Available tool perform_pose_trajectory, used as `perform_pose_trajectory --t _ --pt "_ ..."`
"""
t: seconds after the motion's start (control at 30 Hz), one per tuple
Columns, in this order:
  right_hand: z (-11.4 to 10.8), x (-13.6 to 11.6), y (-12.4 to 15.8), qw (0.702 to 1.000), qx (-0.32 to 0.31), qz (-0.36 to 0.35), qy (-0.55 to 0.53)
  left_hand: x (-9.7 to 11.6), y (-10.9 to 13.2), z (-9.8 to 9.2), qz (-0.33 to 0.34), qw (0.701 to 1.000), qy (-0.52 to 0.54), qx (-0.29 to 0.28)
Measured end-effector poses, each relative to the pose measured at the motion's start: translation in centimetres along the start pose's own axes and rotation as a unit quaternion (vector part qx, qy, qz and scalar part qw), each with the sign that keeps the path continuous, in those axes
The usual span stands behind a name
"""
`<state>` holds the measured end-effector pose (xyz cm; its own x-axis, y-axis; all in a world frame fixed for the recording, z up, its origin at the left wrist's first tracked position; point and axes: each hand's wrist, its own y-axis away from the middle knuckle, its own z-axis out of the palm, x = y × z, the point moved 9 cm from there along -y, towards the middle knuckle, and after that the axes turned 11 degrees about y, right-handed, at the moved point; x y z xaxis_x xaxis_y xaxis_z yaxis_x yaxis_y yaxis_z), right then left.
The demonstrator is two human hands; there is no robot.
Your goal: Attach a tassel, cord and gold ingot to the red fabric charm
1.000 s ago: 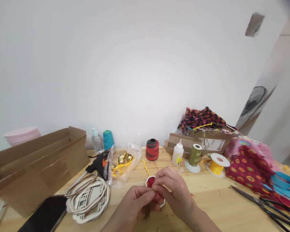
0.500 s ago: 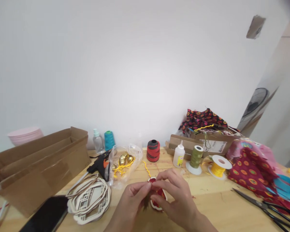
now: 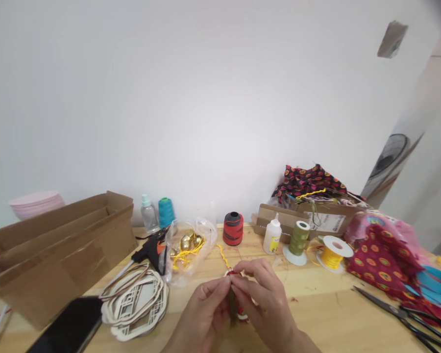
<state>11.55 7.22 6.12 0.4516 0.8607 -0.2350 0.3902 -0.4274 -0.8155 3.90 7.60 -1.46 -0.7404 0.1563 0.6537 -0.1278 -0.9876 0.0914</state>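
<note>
While my left hand and right hand pinch the top of an olive thread tassel between closed fingertips, its strands hang over the white-rimmed red ornament. Gathering looks done; binding may be left, but my fingers hide the spot. Beyond the ornament, its twisted yellow cord seems already attached.

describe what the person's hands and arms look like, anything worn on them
The left hand and right hand are bare: no glove, ring, watch, bracelet or sleeve shows on either. The nails are too small to make out.
</note>
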Motion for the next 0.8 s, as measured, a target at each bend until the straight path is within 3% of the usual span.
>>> perform_pose_trajectory --t 0.13,0.27,0.47,0.63,0.73,0.8 --pt "0.6 -0.5 -0.1 0.999 -0.030 -0.006 0.038 0.0 -0.1 -1.0 0.006 0.998 0.055 0.041" --pt "1.4 -1.7 0.0 0.990 -0.074 -0.060 0.103 0.3 -0.4 -2.2 0.027 0.994 0.079 0.070" --pt "1.0 -2.5 0.1 0.989 -0.063 -0.092 0.099 0.8 -0.3 -2.9 0.032 0.990 0.101 0.088" --pt "-0.6 -0.9 0.5 0.999 0.000 -0.033 0.018 0.8 -0.2 -2.2 0.018 0.992 0.108 0.058" --pt "-0.9 1.3 0.6 0.996 0.012 0.070 -0.054 0.3 -0.2 -1.8 -0.015 0.995 0.084 0.045" --pt "0.1 2.9 0.7 0.979 -0.024 0.157 -0.127 0.0 0.0 -1.5 -0.039 0.998 0.052 0.028"
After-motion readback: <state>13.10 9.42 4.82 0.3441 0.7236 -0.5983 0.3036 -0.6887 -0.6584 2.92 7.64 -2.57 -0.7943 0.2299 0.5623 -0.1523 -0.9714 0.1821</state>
